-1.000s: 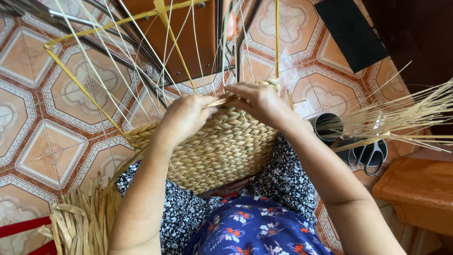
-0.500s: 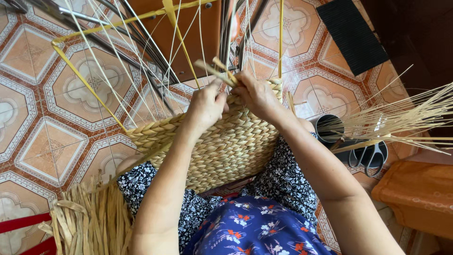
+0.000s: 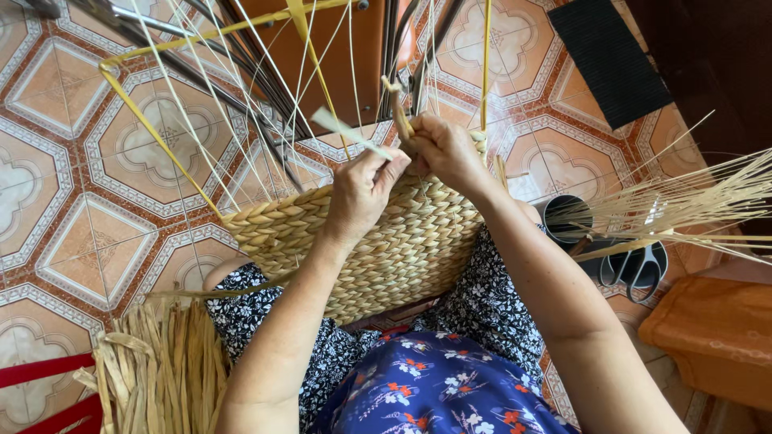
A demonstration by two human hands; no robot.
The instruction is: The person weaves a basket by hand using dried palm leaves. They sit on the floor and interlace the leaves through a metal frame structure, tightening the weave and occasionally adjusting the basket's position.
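Observation:
A half-woven straw basket (image 3: 378, 241) rests on my lap, its braided wall facing up and thin upright stakes (image 3: 265, 88) fanning away from its rim. My left hand (image 3: 362, 189) pinches a flat pale straw strand (image 3: 346, 130) at the rim. My right hand (image 3: 446, 149) grips a twisted strand (image 3: 398, 108) right beside it, at the top edge of the weave. The two hands nearly touch.
A bundle of dried straw (image 3: 157, 370) lies at the lower left on the patterned tile floor (image 3: 72, 193). Loose thin stalks (image 3: 691, 205) spread at the right over black scissors (image 3: 639, 265) and a dark cup (image 3: 567, 217). An orange stool (image 3: 716, 329) stands lower right; a black mat (image 3: 611, 56) upper right.
Both hands have risen along the basket rim and drawn closer together. The left hand now pulls a flat strand up and to the left.

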